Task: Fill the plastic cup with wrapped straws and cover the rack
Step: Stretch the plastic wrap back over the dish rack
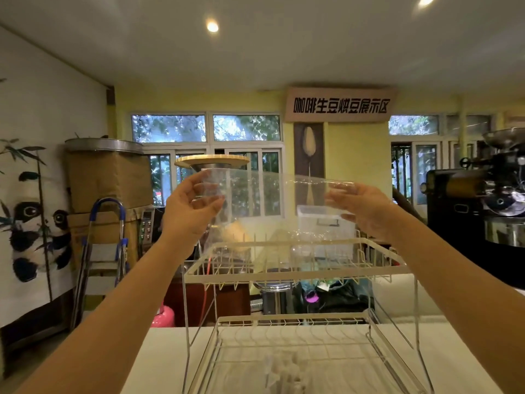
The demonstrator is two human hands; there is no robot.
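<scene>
A clear plastic cover [264, 206] hangs in the air above a cream two-tier wire rack [298, 275] on the white counter [159, 362]. My left hand [190, 206] grips the cover's upper left corner and my right hand [360, 206] holds its upper right edge. The sheet drapes down from my hands toward the rack's top shelf. On the lower shelf a plastic cup with wrapped straws [284, 368] shows only as a blurred pale shape behind the wires.
Beyond the counter stand stacked cardboard boxes [108, 189] and a folded step ladder [105, 251] at the left. A black coffee roaster [483, 211] is at the right. A clear storage box [324, 223] sits behind the rack.
</scene>
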